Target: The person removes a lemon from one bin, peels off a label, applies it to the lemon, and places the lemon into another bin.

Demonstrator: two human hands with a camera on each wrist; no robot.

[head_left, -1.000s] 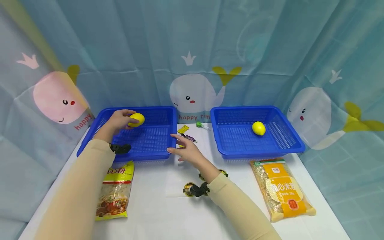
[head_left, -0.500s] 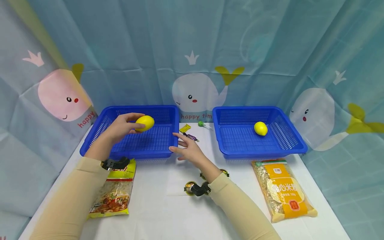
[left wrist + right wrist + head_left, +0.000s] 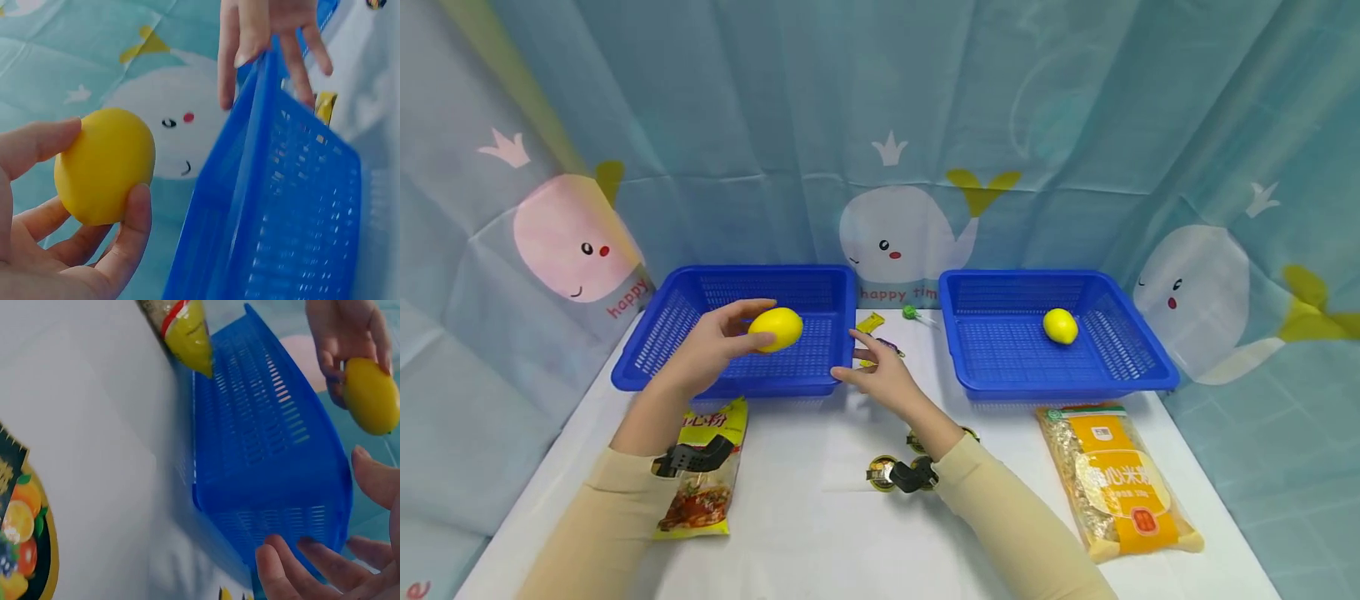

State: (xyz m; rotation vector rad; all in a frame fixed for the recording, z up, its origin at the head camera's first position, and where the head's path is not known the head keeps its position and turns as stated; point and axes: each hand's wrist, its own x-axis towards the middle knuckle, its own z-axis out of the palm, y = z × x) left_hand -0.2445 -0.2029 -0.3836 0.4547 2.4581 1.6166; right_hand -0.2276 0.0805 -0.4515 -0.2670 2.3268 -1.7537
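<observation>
My left hand (image 3: 715, 354) grips a yellow lemon (image 3: 775, 328) between thumb and fingers, held above the left blue basket (image 3: 658, 337). In the left wrist view the lemon (image 3: 104, 165) sits in my fingers next to the basket wall (image 3: 262, 206). My right hand (image 3: 880, 375) is open with spread fingers, just off the left basket's front right corner. The right wrist view shows its fingertips (image 3: 281, 569) by that basket (image 3: 262, 456) and the lemon (image 3: 370, 395) beyond. A second lemon (image 3: 1060, 325) lies in the right blue basket (image 3: 992, 383).
A yellow noodle packet (image 3: 703, 467) lies in front of the left basket, an orange grain packet (image 3: 1116, 479) in front of the right one. Small sweets and a lollipop (image 3: 912, 313) lie between the baskets. Round stickers (image 3: 880, 471) sit by my right wrist. A whale-print curtain stands behind.
My left hand has carried the lemon rightward and toward me over the left basket. My right hand has stayed near the basket's corner with little movement.
</observation>
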